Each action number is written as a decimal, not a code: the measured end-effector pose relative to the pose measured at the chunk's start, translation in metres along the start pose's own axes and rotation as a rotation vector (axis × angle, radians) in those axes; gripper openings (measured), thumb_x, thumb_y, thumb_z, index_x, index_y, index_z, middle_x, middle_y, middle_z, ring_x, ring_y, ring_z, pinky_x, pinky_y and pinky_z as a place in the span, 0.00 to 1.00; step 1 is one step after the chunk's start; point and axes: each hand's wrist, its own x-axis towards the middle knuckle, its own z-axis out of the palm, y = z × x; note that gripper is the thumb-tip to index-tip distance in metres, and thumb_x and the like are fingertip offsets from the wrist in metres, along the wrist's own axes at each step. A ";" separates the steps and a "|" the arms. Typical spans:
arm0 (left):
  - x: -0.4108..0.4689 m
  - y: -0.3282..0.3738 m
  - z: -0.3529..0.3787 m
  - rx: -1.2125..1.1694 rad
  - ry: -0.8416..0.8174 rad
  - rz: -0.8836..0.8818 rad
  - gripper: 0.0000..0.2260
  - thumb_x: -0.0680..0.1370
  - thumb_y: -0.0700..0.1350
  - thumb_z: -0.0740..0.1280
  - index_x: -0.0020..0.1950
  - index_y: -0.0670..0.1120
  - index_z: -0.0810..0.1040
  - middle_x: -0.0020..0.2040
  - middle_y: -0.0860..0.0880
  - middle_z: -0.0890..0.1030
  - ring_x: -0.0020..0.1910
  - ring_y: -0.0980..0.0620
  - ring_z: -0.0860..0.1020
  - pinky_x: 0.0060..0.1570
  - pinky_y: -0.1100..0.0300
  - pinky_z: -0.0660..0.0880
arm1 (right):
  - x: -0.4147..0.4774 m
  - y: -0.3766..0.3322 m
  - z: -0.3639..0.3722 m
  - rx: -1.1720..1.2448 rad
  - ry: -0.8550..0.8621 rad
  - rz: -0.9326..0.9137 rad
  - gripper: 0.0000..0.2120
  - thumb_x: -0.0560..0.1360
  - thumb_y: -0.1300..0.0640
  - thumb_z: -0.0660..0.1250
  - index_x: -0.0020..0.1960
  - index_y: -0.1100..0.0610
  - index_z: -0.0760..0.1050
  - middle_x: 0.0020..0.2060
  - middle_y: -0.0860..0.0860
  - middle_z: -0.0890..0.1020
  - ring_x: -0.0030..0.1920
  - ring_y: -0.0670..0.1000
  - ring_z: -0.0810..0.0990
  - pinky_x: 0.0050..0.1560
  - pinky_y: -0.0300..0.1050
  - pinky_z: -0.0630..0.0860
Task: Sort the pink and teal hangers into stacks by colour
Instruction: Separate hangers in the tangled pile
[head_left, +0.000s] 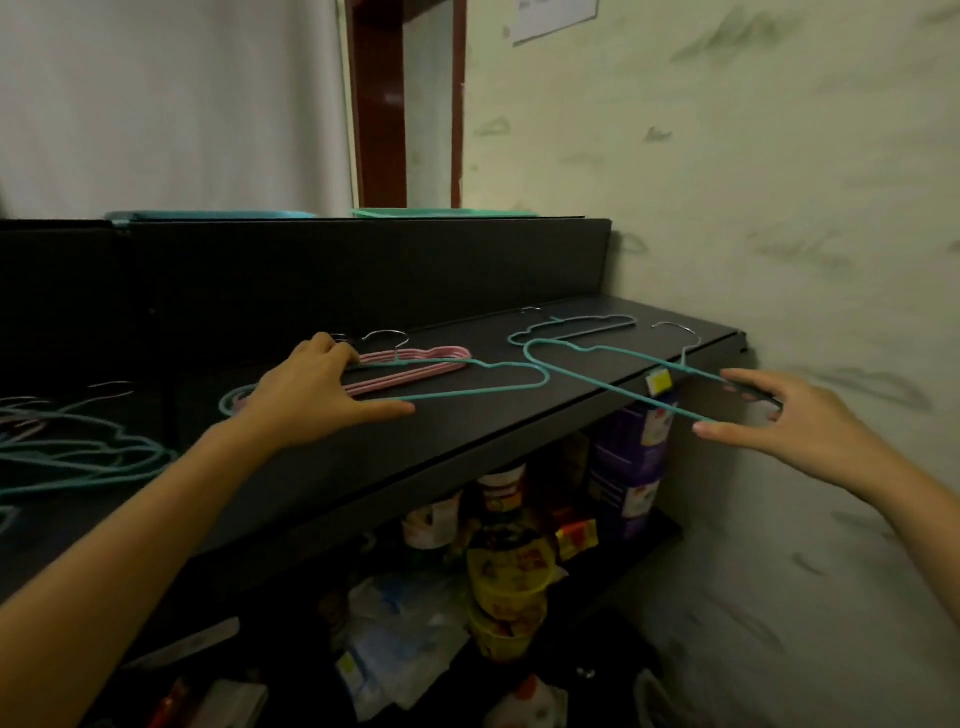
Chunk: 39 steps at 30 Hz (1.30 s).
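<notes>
Mid-sort: teal hanger was held over shelf edge, right grip clamped on its end; left grip, fingers apart, was pressed on stray teal across pink stack. Next: aligned drop onto far teal likely needed

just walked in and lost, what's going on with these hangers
A person is sorting hangers on a dark shelf. The right hand pinches the end of a teal hanger that juts past the shelf's front edge. The left hand lies flat on a second teal hanger, which crosses the pink stack. More teal hangers are heaped at far left.
</notes>
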 end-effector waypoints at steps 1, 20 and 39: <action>0.008 0.011 0.005 -0.001 -0.007 0.008 0.47 0.55 0.74 0.57 0.65 0.46 0.68 0.62 0.46 0.69 0.57 0.49 0.70 0.55 0.51 0.73 | 0.003 0.008 -0.003 -0.001 0.001 0.004 0.59 0.44 0.19 0.62 0.66 0.55 0.71 0.58 0.49 0.77 0.56 0.48 0.75 0.59 0.46 0.70; 0.184 0.131 0.092 -0.118 -0.134 0.060 0.38 0.65 0.65 0.69 0.66 0.43 0.68 0.62 0.44 0.67 0.60 0.47 0.67 0.61 0.53 0.68 | 0.166 0.132 -0.008 0.042 -0.025 -0.013 0.39 0.63 0.43 0.74 0.69 0.57 0.68 0.65 0.53 0.74 0.64 0.52 0.73 0.60 0.45 0.68; 0.290 0.215 0.161 -0.129 -0.133 -0.149 0.38 0.63 0.65 0.71 0.65 0.44 0.69 0.61 0.44 0.69 0.58 0.48 0.68 0.58 0.55 0.71 | 0.338 0.190 0.019 0.151 -0.206 -0.197 0.53 0.50 0.25 0.67 0.68 0.54 0.69 0.61 0.47 0.74 0.60 0.48 0.72 0.62 0.45 0.68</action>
